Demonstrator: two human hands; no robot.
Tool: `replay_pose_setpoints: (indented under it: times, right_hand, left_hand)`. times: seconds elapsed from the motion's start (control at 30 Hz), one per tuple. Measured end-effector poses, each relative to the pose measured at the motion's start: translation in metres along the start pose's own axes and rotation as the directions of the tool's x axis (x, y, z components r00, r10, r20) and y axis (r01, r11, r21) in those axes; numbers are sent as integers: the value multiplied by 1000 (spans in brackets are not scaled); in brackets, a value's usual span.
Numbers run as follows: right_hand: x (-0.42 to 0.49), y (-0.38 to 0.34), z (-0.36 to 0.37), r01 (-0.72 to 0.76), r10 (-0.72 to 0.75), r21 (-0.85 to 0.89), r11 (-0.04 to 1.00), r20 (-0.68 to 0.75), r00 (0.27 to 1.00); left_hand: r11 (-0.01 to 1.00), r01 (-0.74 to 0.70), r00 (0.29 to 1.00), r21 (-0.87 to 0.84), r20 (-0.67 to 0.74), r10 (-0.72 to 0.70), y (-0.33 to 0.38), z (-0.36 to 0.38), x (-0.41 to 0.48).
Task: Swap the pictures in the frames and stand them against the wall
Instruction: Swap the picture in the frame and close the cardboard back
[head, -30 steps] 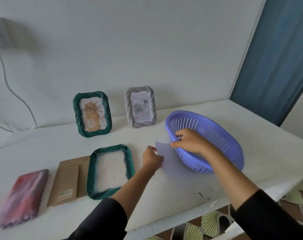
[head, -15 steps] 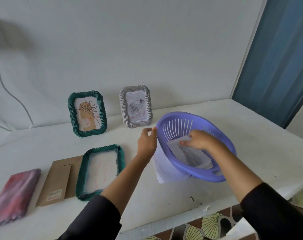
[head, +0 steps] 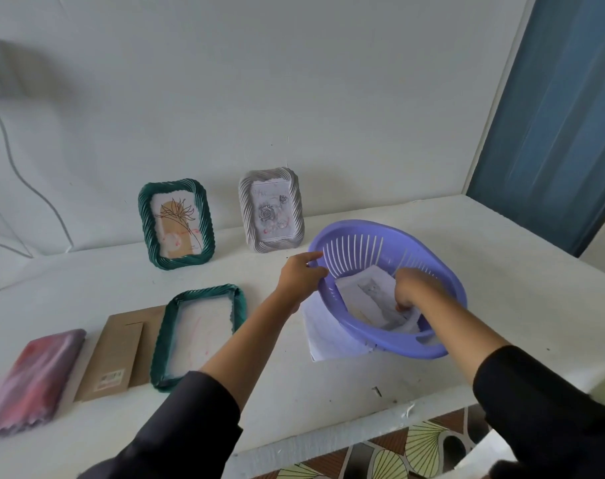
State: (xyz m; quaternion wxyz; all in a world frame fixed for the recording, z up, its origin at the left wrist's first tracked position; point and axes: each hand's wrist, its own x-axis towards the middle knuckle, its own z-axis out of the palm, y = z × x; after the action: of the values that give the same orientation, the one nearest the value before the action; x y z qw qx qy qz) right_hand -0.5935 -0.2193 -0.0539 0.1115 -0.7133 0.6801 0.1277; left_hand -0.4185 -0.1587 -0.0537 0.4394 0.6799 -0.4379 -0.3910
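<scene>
A green frame [head: 176, 224] with a flower picture and a grey frame [head: 271, 209] with a rose picture stand against the wall. A second green frame [head: 199, 331] lies flat on the white table, with its brown cardboard back [head: 116, 354] beside it on the left. My left hand [head: 299, 278] grips the near-left rim of the purple basket [head: 442, 281], which is tilted toward me. My right hand [head: 413, 288] reaches inside the basket and pinches the white pictures [head: 363, 299] lying there. A white sheet [head: 328, 337] lies under the basket's left side.
A red and purple flat packet [head: 35, 378] lies at the far left of the table [head: 501, 271]. A grey cable [head: 28, 181] hangs on the wall at left. A blue curtain [head: 553, 115] hangs at right. The table's front edge runs just below my arms.
My right hand went from the basket's rim down into the basket onto the pictures. My left hand let go of the white sheet and took hold of the basket's rim.
</scene>
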Motion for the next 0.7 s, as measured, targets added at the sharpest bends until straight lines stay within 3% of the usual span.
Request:
replay_pose_setpoints:
  times: [0.1, 0.27, 0.37, 0.47, 0.57, 0.63, 0.7]
  right_hand:
    - [-6, 0, -4, -16, 17, 40, 999, -39, 999]
    - [-25, -3, -33, 178, -122, 257, 950, -221, 968]
    - [-70, -24, -55, 362, -194, 323, 874, -451, 871]
    - [-117, -63, -60, 474, -279, 208, 856, -587, 760]
    - [-137, -104, -40, 551, -408, 83, 831, -581, 704]
    - [-142, -130, -19, 602, -511, 7, 798, -521, 684]
    - [-140, -147, -1, 639, -562, 36, 769, -440, 701]
  left_hand:
    - [1000, 8, 1000, -30, 8, -8, 2, -1, -4]
    - [994, -107, 986, 7, -124, 107, 4, -9, -13]
    - [983, -164, 982, -81, -111, 155, 14, -20, -24]
    - [960, -68, 997, -271, 12, 73, 26, -37, -38]
    - [913, -5, 1000, -407, 20, 14, 21, -53, -47]
    - [898, 13, 993, -439, -103, -65, 10, -69, -49]
    - [917, 59, 965, -396, -213, -154, -7, -87, -51]
